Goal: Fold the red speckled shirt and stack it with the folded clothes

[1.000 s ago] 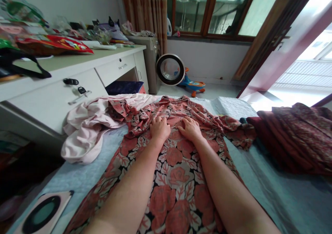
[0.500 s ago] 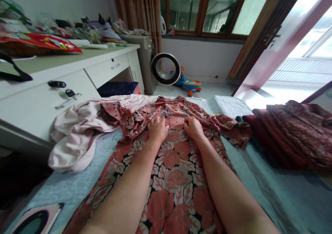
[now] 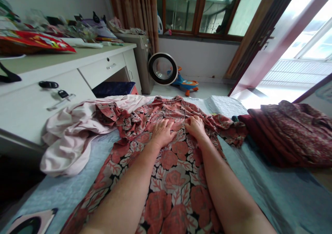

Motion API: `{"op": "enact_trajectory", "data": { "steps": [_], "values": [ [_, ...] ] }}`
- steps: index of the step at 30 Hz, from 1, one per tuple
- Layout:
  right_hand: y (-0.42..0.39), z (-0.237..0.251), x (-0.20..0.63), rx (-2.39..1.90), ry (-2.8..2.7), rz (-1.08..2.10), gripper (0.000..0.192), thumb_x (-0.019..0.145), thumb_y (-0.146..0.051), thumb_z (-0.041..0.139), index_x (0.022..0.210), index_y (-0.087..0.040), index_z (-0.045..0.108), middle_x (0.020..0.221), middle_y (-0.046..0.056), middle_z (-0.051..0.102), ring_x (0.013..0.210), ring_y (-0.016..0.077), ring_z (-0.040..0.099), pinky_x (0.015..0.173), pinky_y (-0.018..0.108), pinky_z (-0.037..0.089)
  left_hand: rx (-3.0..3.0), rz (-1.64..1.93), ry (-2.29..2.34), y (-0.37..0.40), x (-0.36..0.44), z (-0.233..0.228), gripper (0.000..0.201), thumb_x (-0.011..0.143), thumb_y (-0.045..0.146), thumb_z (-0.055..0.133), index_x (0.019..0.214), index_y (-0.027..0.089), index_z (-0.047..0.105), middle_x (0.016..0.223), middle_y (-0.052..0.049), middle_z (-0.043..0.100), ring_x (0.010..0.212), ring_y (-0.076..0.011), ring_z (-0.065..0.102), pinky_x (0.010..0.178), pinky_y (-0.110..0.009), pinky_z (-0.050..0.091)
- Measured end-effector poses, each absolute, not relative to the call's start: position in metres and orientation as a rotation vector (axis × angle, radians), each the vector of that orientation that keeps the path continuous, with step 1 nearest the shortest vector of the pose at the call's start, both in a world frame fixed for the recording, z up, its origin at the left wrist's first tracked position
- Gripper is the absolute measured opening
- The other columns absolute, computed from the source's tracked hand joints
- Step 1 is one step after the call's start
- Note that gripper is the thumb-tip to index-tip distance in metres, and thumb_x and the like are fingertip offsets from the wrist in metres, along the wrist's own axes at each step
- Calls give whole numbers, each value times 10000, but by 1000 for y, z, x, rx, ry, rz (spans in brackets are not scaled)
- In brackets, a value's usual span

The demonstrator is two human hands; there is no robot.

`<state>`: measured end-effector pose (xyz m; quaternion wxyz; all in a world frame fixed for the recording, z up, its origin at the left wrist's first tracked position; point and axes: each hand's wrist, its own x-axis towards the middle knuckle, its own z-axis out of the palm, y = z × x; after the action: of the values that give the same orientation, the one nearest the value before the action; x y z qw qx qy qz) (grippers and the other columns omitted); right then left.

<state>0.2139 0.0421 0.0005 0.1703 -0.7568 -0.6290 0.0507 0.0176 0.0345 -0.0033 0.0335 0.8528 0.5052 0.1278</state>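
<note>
A floral dress, red and grey on black, lies spread on the bed with its collar at the far end and its sleeves out to both sides. My left hand rests flat on the upper front, fingers apart. My right hand lies beside it on the chest, its fingers slightly bent against the fabric and slightly apart. Neither hand lifts any cloth. Some creases run across the dress near the collar.
Left of the dress is a crumpled pale pink cloth. Folded dark red clothes are stacked at right on the light blue bed cover. Beyond stand a white desk, a front-loader with its round door open, and a blue-orange ride-on toy.
My left hand has slid a little to the right and flattened, its fingers spreading. My right hand has shifted slightly and its fingers have loosened. The view has turned slightly to the right.
</note>
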Motion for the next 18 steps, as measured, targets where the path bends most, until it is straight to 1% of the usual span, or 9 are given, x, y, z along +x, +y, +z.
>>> {"op": "enact_trajectory", "data": {
  "steps": [3,5,6,8,10,12,13,15,18],
  "values": [
    [42,2,221,-2182,-1778,78,377,855,-358,553,1165,-174,665,1359,152,521,1275,334,420,1069,457,336,2595,299,1594,34,19,-4,593,919,516,511,1434,227,454,1524,-115,411,1421,-317,332,1156,-479,268],
    [41,7,225,-2174,-1734,23,386,820,-333,584,1166,-182,667,1387,143,511,1277,338,420,1059,460,346,2574,259,1607,35,19,-4,603,926,529,483,1444,221,445,1554,-121,373,1445,-328,301,1165,-497,245],
    [41,9,226,-2158,-1697,1,369,817,-304,574,1151,-184,675,1359,141,537,1249,325,449,1038,441,366,2566,247,1608,35,19,-4,604,927,533,476,1444,221,444,1560,-122,366,1450,-330,293,1168,-500,240],
    [42,15,226,-2101,-1651,9,316,815,-226,527,1077,-185,698,1216,125,629,1130,273,537,961,370,414,2557,242,1608,35,19,-3,612,925,544,471,1448,227,441,1562,-119,364,1453,-330,289,1171,-499,235],
    [43,19,226,-2036,-1684,115,266,800,-172,497,951,-182,715,1007,88,695,961,216,601,849,296,442,2558,248,1607,35,19,-3,622,920,557,473,1449,232,441,1556,-117,373,1450,-330,292,1171,-497,237],
    [43,20,226,-2002,-1759,270,211,790,-175,507,837,-184,712,852,50,706,826,184,616,748,260,441,2563,253,1606,35,19,-2,619,921,559,469,1448,235,442,1552,-115,378,1447,-328,295,1172,-496,238],
    [43,20,226,-2011,-1782,323,189,786,-188,521,801,-186,710,817,42,706,794,180,618,718,254,436,2565,251,1608,36,19,-3,610,927,557,460,1447,237,444,1551,-112,379,1446,-324,297,1172,-494,239],
    [42,18,230,-2083,-1772,346,177,783,-209,537,779,-192,713,821,44,715,798,185,628,700,253,433,2571,246,1617,36,19,-4,583,947,548,426,1447,247,443,1551,-102,381,1444,-310,303,1173,-486,241],
    [42,16,239,-2219,-1690,253,218,782,-197,513,819,-199,728,890,65,726,864,203,641,745,268,446,2575,244,1623,37,19,-6,565,969,537,386,1456,255,432,1550,-100,383,1443,-298,305,1175,-484,236]
  ]
}}
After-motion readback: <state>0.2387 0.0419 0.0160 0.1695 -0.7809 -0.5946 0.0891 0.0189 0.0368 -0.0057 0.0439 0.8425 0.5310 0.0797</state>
